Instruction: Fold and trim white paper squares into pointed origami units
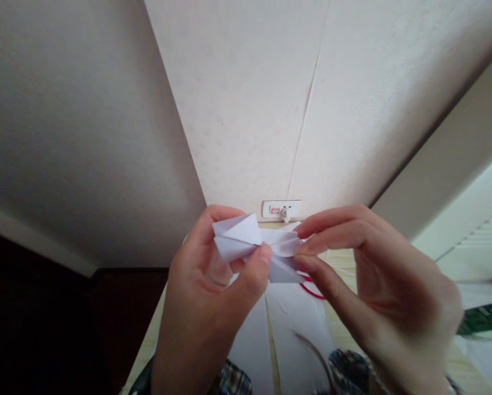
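Observation:
A small piece of folded white paper [241,230], with several pointed flaps, is held up above the table. My left hand [217,285] grips its middle, thumb pressed on the front and fingers behind it. At the paper's right side, my right hand [369,274] pinches a flap between thumb and fingertips. Below and behind the paper, the red handle loop [314,289] of what looks like scissors shows in part; the rest is hidden. White paper sheets [295,318] lie beneath my hands.
A wall socket [281,209] with a plug in it sits just beyond my hands, and a white cord [340,269] runs to the right. The light wooden table [345,263] meets the wall. A dark green item [482,319] lies at the right.

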`<state>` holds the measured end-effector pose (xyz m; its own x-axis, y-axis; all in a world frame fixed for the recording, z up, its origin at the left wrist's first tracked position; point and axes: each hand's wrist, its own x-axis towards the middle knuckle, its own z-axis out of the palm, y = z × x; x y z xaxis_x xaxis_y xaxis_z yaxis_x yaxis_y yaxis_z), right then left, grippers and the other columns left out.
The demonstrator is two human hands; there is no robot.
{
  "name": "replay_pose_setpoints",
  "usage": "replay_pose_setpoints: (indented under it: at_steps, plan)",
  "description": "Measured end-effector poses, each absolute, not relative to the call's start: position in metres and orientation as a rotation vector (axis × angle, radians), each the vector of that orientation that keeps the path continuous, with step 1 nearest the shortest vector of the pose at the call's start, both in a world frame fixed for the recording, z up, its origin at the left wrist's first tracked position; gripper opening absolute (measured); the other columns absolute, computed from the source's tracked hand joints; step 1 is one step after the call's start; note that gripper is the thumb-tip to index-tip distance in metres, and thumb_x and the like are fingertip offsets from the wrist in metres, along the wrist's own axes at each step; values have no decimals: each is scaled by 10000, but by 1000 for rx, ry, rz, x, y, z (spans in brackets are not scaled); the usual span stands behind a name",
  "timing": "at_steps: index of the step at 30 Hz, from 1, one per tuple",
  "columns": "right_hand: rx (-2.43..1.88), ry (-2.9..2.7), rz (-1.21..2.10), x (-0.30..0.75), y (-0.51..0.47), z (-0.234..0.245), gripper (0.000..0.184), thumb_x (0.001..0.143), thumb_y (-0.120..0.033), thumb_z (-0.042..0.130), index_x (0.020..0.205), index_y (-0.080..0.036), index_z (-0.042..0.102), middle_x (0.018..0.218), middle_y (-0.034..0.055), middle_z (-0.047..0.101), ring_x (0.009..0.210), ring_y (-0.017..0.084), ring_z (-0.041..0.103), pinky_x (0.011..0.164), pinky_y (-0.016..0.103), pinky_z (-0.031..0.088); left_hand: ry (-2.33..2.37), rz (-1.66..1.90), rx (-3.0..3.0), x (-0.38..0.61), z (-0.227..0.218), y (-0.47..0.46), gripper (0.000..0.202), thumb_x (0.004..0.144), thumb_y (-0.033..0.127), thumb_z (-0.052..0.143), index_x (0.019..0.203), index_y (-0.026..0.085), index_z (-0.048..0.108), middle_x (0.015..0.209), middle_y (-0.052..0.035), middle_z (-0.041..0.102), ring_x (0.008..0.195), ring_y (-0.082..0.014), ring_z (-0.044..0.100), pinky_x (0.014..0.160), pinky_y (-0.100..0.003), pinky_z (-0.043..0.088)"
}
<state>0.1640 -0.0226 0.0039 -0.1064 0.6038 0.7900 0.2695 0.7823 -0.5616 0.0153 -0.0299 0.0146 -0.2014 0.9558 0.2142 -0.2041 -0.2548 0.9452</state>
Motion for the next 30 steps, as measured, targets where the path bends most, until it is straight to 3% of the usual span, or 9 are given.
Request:
replay_pose_setpoints:
  at_steps: [5,11,16,23,30]
  plan:
    - [-675,-1762,241,168,-22,5,125,869,-72,705,903,-190,681,935,0,691,892,119,649,755,248,531,1006,1611,1103,14,19,-31,239,691,62,751,787,270,682,648,109,679,571,-61,650,482,-67,483]
    - [-705,-1798,72,169,-21,6,98,897,-82,689,897,-177,666,933,-15,688,891,74,642,797,182,517,1001,1602,1209,12,13,-29,378,725,92,751,1001,350,735,755,85,704,555,-96,635,437,-127,491]
    - [-682,-1827,-13,169,-19,5,154,870,-9,679,911,-157,670,961,-5,685,900,71,638,802,180,506,972,1658,1264,14,6,-25,261,759,88,747,892,311,777,745,70,684,655,-96,678,568,-121,548]
    - [-678,-1882,-191,167,-19,6,136,922,-54,629,918,-178,684,992,-7,675,905,98,628,780,243,509,971,1625,1148,15,14,-29,218,753,89,759,834,291,772,668,79,640,541,-81,641,488,-132,534]
    - [-690,-1821,-198,164,-21,4,100,888,-81,691,884,-180,675,1057,-10,669,944,96,610,837,230,515,1016,1635,1189,16,14,-31,226,747,82,745,800,301,767,688,84,673,550,-68,650,534,-127,555]
